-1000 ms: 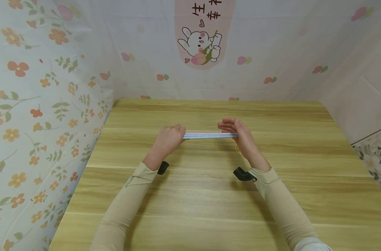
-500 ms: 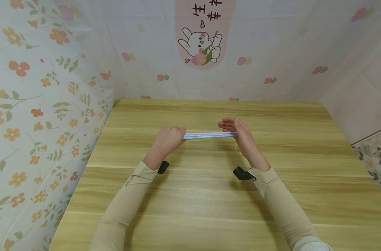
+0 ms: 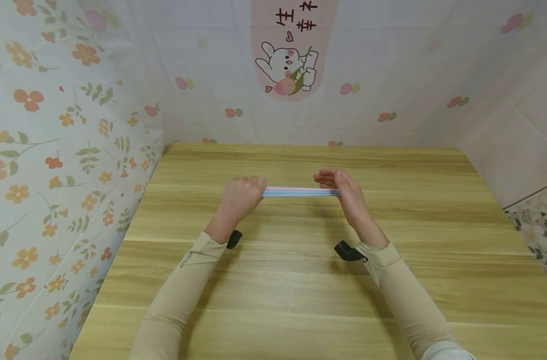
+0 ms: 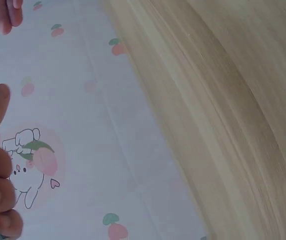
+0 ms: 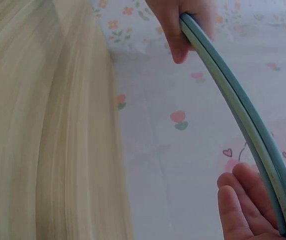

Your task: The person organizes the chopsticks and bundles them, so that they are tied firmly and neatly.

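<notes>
A bundle of thin, stretchy-looking strands [image 3: 300,192], pink and blue, spans taut between both hands in the head view. Seen from the right wrist, the strands [image 5: 236,92] show blue-green and pale yellow-green, side by side. My left hand [image 3: 243,199] grips one end with curled fingers. At the other end, my right hand [image 3: 351,200] is held upright, fingers straight, and the bundle runs across to its palm by the thumb. Where the strands go behind that hand is hidden. A thin yellow loop [image 3: 339,215] shows beside my right wrist, partly covered by it.
Both hands are above a wooden table [image 3: 282,280]. Black devices, one at the left wrist [image 3: 234,239] and one at the right [image 3: 347,251], project inward from the sleeves. Patterned cloths hang behind the table [image 3: 201,100] and along its left side [image 3: 75,175].
My left hand has risen slightly over the last half second, and the strands now lie nearly level instead of sloping. The right hand stays almost still.
</notes>
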A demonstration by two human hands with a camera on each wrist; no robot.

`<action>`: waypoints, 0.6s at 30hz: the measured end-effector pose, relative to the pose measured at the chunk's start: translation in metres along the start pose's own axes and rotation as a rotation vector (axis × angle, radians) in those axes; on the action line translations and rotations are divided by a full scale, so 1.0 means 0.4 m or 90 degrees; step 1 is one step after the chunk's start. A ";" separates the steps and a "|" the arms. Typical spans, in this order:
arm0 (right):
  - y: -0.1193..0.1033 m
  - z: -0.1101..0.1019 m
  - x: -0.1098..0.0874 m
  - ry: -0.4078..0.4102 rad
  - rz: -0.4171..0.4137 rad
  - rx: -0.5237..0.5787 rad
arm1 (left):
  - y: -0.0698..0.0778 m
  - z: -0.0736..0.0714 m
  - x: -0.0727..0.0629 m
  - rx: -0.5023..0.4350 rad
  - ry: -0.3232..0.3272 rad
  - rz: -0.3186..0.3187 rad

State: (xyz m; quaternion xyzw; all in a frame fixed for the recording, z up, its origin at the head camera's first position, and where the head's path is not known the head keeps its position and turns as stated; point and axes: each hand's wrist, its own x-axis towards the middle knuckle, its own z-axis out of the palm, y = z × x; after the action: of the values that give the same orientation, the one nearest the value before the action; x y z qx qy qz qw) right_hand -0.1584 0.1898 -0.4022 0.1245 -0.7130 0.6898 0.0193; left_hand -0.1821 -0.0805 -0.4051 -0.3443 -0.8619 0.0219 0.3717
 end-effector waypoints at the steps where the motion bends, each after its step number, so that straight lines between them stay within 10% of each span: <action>1: -0.002 0.000 -0.001 0.005 -0.006 -0.001 | 0.000 0.001 0.002 0.002 0.017 0.000; 7: -0.017 0.010 -0.005 0.041 -0.041 -0.025 | 0.000 0.001 0.008 0.014 0.065 -0.003; 18: -0.013 0.024 -0.011 0.086 -0.083 -0.035 | -0.001 -0.016 0.018 0.015 0.030 -0.003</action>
State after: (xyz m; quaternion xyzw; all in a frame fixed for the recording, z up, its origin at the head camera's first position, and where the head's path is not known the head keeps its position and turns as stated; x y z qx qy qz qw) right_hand -0.1516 0.1810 -0.3983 0.1236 -0.7189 0.6741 0.1157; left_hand -0.1816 -0.0778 -0.3962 -0.3381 -0.8535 0.0235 0.3958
